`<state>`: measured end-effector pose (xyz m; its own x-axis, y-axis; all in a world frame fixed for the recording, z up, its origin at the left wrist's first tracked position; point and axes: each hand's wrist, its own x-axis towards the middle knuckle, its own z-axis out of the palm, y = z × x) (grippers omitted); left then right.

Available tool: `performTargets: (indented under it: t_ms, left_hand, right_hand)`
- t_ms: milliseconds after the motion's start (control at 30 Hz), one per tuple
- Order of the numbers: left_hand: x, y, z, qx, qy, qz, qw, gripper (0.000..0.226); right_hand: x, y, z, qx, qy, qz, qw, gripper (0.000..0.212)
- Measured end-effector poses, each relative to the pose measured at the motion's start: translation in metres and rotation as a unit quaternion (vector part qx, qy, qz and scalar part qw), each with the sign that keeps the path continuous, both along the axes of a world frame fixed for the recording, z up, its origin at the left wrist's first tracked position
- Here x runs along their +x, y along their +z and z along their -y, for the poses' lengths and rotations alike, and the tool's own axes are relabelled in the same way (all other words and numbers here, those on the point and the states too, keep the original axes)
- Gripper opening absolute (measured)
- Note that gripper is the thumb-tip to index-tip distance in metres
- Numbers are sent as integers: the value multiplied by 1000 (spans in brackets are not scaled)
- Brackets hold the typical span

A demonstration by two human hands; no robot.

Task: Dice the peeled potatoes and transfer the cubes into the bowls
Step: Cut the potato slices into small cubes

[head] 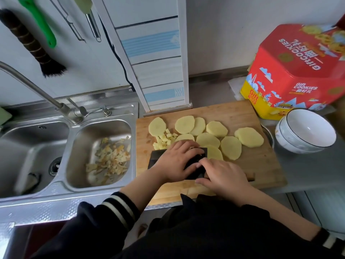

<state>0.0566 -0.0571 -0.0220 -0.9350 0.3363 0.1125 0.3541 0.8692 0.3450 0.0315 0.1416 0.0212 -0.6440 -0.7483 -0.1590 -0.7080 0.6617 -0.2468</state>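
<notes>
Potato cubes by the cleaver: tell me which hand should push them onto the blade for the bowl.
Left, probably. The left hand rests on the cleaver right beside the potato cubes. The right hand lies nearer the handle end, on the side toward the bowl, so it suits carrying.

The cutting board [252, 165] lies on the table [308, 174], directly right of the double sink [61, 186]. Potato slices [249, 137] are spread across the rear half of the board, several overlapping. A pile of potato cubes [165, 140] sits at the board's left, just in front of the leftmost slice. The cleaver [196, 165] lies near the board's middle front, beneath both hands: left hand [177, 161] to the left, right hand [224, 174] to the right. Stacked bowls [306, 131] stand off the board's right edge. The cookie tin [298, 71] stands behind the bowls. Peelings [110, 157] lie in the right sink basin.
</notes>
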Motion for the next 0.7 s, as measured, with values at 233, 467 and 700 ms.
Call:
performTargets:
  t_ms: [233, 467, 700]
  left_hand:
    - [-12, -19, 8, -30, 8, -58, 998, 28]
    - [-21, -23, 22, -32, 85, -15, 996, 28]
    - [-25, -29, 37, -13, 210, 54, 976, 26]
  right_hand:
    - [1, -1, -7, -5, -8, -4, 1000, 51]
    - [0, 0, -15, -6, -31, 9, 999, 53]
    - [-6, 9, -43, 7, -77, 26, 997, 49]
